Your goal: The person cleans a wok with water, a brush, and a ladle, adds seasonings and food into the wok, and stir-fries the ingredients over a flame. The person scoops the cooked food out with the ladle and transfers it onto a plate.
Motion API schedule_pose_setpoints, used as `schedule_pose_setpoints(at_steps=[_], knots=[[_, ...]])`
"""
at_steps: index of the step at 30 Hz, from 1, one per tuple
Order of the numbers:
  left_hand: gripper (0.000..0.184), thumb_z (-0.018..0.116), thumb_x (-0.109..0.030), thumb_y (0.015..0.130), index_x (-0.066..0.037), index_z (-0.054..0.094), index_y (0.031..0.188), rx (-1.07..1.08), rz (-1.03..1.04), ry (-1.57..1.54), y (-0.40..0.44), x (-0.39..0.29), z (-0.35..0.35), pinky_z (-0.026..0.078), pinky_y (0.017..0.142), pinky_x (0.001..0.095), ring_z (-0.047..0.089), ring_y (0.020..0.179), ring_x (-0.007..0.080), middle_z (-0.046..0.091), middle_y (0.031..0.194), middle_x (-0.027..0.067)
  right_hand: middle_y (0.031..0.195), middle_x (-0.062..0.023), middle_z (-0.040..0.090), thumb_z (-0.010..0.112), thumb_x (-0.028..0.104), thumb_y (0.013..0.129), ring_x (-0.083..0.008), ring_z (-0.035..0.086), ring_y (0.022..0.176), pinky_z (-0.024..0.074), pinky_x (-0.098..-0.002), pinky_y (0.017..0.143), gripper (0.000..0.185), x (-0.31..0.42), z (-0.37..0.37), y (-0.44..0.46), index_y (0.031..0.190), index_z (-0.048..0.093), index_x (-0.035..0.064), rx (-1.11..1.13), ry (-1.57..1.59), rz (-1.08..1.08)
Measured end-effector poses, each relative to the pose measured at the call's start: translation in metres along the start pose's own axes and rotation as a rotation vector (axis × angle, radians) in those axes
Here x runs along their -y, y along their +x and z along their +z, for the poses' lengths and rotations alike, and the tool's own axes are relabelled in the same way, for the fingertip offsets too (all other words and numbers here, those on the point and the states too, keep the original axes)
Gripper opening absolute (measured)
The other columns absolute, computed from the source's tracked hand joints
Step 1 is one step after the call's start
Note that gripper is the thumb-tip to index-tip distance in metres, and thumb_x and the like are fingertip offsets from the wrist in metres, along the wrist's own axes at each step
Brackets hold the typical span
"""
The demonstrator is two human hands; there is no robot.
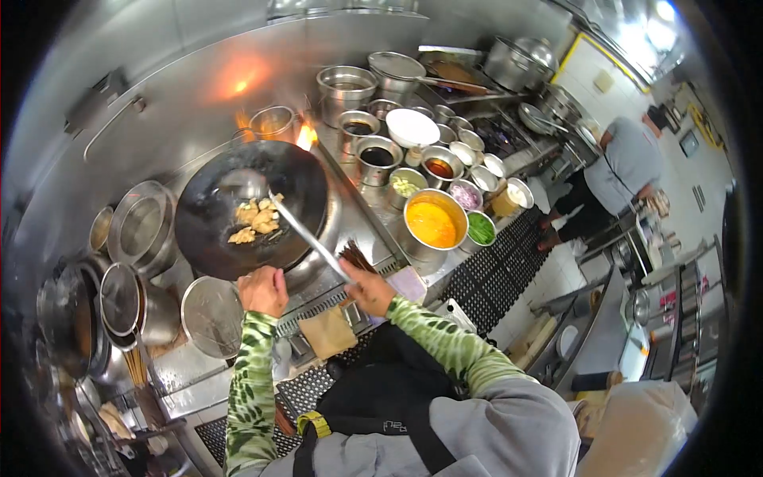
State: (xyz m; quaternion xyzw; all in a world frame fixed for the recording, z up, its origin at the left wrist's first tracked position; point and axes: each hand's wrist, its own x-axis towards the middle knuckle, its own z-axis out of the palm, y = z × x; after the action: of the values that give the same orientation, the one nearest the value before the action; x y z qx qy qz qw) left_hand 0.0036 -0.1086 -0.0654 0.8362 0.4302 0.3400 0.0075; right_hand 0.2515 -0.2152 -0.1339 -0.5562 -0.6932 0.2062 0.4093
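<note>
A dark wok [199,187] sits on the stove with browned chunks of food [256,216] in its middle. My left hand [264,292] is closed at the wok's near rim, its grip partly hidden from above. In my right hand [369,292] is the long handle of a metal ladle [306,232]. The ladle's round bowl rests inside the wok, just beyond the food. Flames [307,135] rise behind the wok's far right edge.
Right of the wok stand several metal pots, including one of orange liquid [433,221], chopped greens [481,229] and a white bowl [412,127]. Strainers and pots [143,226] crowd the left. A folded cloth [327,332] lies at the stove's front. Another person [624,159] stands far right.
</note>
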Motion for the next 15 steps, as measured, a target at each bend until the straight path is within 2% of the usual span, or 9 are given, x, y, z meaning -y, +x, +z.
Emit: schedule_pose_setpoints(at_steps=[2, 3, 6, 9, 10, 12, 13, 14, 15], knots=[[0.017, 0.061, -0.021, 0.087, -0.009, 0.058, 0.075, -0.004, -0.009, 0.030, -0.002, 0.005, 0.010, 0.040, 0.068, 0.0448, 0.060, 0.070, 0.0333, 0.061, 0.073, 0.0108, 0.123, -0.0279, 0.058, 0.059, 0.008, 0.091, -0.0351, 0.067, 0.092, 0.0528, -0.0394, 0.079, 0.062, 0.013, 0.004, -0.010, 0.148, 0.034, 0.0067, -0.011, 0.160, 0.043], [0.017, 0.061, -0.020, 0.087, -0.009, 0.058, 0.075, -0.002, -0.024, 0.024, -0.003, 0.006, 0.013, 0.040, 0.068, 0.0447, 0.060, 0.070, 0.0332, 0.061, 0.073, 0.0105, 0.124, -0.0283, 0.058, 0.059, 0.007, 0.092, -0.0337, 0.068, 0.096, 0.0531, -0.0386, 0.082, 0.062, 0.021, -0.002, -0.015, 0.148, 0.033, 0.0056, 0.104, 0.136, 0.186], [0.014, 0.062, -0.019, 0.087, -0.009, 0.060, 0.078, 0.029, -0.065, 0.012, -0.002, 0.005, 0.019, 0.040, 0.069, 0.0441, 0.061, 0.071, 0.0326, 0.063, 0.075, 0.0106, 0.121, -0.0296, 0.059, 0.057, 0.010, 0.094, -0.0345, 0.068, 0.087, 0.0526, -0.0384, 0.079, 0.065, 0.013, 0.013, -0.028, 0.151, 0.027, 0.0088, 0.023, 0.213, 0.093], [0.010, 0.063, -0.017, 0.086, -0.008, 0.062, 0.080, 0.019, -0.085, 0.025, -0.001, 0.003, 0.023, 0.041, 0.071, 0.0453, 0.062, 0.072, 0.0317, 0.064, 0.076, 0.0100, 0.108, -0.0239, 0.066, 0.056, 0.014, 0.095, -0.0267, 0.066, 0.072, 0.0529, -0.0352, 0.070, 0.066, 0.002, 0.006, -0.024, 0.153, 0.023, 0.0118, 0.078, 0.275, 0.073], [0.014, 0.063, -0.018, 0.087, -0.004, 0.064, 0.086, 0.068, -0.111, 0.018, -0.003, 0.009, 0.026, 0.044, 0.076, 0.0469, 0.062, 0.075, 0.0350, 0.065, 0.080, 0.0159, 0.102, -0.0194, 0.066, 0.056, 0.015, 0.096, -0.0225, 0.064, 0.068, 0.0520, -0.0331, 0.066, 0.066, 0.007, -0.004, -0.021, 0.153, 0.023, 0.0126, 0.137, 0.397, 0.167], [0.021, 0.063, -0.019, 0.087, 0.000, 0.065, 0.095, -0.232, -0.004, 0.102, 0.009, -0.026, 0.020, 0.045, 0.082, 0.0469, 0.060, 0.086, 0.0376, 0.065, 0.090, 0.0200, 0.089, -0.0104, 0.065, 0.055, 0.017, 0.097, -0.0141, 0.060, 0.060, 0.0501, -0.0288, 0.059, 0.065, 0.036, -0.039, -0.013, 0.154, 0.023, 0.0142, 0.264, 0.639, 0.348], [0.028, 0.061, -0.021, 0.089, 0.004, 0.065, 0.101, -0.165, -0.025, 0.111, 0.016, -0.044, 0.017, 0.045, 0.087, 0.0455, 0.058, 0.095, 0.0398, 0.063, 0.100, 0.0229, 0.077, 0.0005, 0.054, 0.055, 0.019, 0.098, -0.0053, 0.052, 0.054, 0.0450, -0.0232, 0.051, 0.063, 0.045, -0.050, -0.009, 0.153, 0.025, 0.0148, 0.250, 0.889, 0.384], [0.035, 0.060, -0.020, 0.091, 0.004, 0.059, 0.116, -0.032, -0.122, -0.088, 0.025, -0.070, 0.017, 0.046, 0.087, 0.0419, 0.060, 0.096, 0.0324, 0.065, 0.101, 0.0205, 0.073, 0.0022, 0.051, 0.055, 0.018, 0.098, -0.0046, 0.053, 0.056, 0.0448, -0.0226, 0.051, 0.064, 0.054, -0.059, -0.004, 0.154, 0.024, 0.0156, 0.217, 1.031, 0.359], [0.041, 0.059, -0.019, 0.092, 0.004, 0.052, 0.125, 0.039, -0.267, -0.555, 0.036, -0.098, 0.023, 0.047, 0.086, 0.0400, 0.061, 0.095, 0.0284, 0.065, 0.100, 0.0187, 0.073, 0.0005, 0.053, 0.055, 0.019, 0.098, -0.0078, 0.053, 0.056, 0.0468, -0.0251, 0.053, 0.058, 0.065, -0.066, 0.002, 0.150, 0.032, 0.0145, 0.196, 1.115, 0.342]])
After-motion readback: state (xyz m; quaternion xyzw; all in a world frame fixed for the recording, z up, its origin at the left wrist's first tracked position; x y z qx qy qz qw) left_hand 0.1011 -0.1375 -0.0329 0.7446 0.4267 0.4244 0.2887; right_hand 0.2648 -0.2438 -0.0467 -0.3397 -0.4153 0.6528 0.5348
